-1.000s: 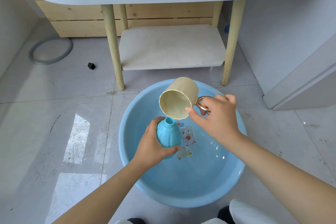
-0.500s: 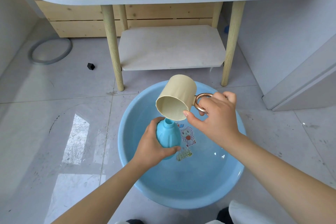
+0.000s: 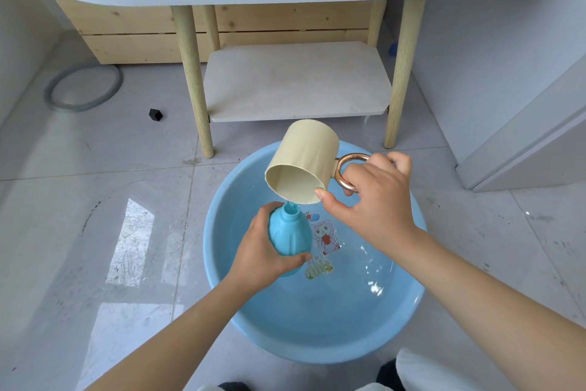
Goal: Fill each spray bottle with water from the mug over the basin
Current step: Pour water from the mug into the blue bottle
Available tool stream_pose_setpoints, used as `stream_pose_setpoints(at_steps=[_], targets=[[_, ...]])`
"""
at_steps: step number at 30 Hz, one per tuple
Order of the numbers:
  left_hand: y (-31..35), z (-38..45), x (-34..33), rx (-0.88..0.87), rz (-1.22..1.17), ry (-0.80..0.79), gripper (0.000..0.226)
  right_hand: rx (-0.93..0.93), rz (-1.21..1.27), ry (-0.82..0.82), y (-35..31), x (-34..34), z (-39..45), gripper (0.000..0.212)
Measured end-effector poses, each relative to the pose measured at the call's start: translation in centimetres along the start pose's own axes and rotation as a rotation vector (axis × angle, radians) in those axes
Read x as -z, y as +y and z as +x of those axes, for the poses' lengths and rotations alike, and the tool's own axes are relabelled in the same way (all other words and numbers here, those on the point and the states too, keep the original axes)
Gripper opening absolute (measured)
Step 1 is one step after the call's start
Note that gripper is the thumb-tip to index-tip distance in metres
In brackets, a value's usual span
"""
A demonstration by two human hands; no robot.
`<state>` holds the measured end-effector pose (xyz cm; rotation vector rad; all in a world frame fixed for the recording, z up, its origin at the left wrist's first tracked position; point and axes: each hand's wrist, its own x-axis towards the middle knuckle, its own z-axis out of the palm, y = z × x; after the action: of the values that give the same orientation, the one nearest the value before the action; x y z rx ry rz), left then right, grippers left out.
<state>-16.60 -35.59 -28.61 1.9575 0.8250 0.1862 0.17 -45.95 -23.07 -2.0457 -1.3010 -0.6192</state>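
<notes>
Mug (image 3: 302,165), gripped by right hand (image 3: 374,200), now tips steeper than a second ago, rim over bottle (image 3: 290,236) mouth; left hand (image 3: 264,252) clasps bottle above basin (image 3: 317,336) centre. Pour likely finishing.

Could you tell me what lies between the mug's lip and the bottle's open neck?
In the head view, nothing solid: the tilted mug hangs just above the bottle, and only a thin trickle of water seems to bridge the gap.
</notes>
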Motion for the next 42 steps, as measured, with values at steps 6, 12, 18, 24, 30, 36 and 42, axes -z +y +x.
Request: stream_pose_setpoints(at_steps=[6, 12, 18, 24, 30, 36, 42], targets=[[-0.04, 0.05, 0.11, -0.001, -0.009, 0.001, 0.083, 0.021, -0.021, 0.007, 0.11, -0.04, 0.2, 0.043], [-0.15, 0.1, 0.08, 0.0, -0.01, 0.0, 0.083, 0.059, -0.042, 0.024, 0.17, -0.12, 0.22, 0.044], [-0.05, 0.04, 0.14, 0.002, -0.002, 0.0, 0.084, 0.088, -0.047, 0.055, 0.27, -0.35, 0.28, 0.045], [-0.07, 0.08, 0.16, 0.006, -0.006, 0.003, 0.083, 0.115, -0.067, 0.073, 0.44, -0.55, 0.24, 0.044], [-0.14, 0.07, 0.12, 0.012, -0.008, 0.007, 0.084, 0.137, -0.058, 0.077, 0.43, -0.59, 0.23, 0.045], [-0.16, 0.03, 0.14, 0.011, -0.017, 0.01, 0.083, 0.153, -0.064, 0.075, 0.33, -0.45, 0.29, 0.043], [-0.16, 0.02, 0.08, 0.008, -0.017, 0.006, 0.083, 0.145, -0.067, 0.061, 0.11, -0.32, 0.29, 0.044]])
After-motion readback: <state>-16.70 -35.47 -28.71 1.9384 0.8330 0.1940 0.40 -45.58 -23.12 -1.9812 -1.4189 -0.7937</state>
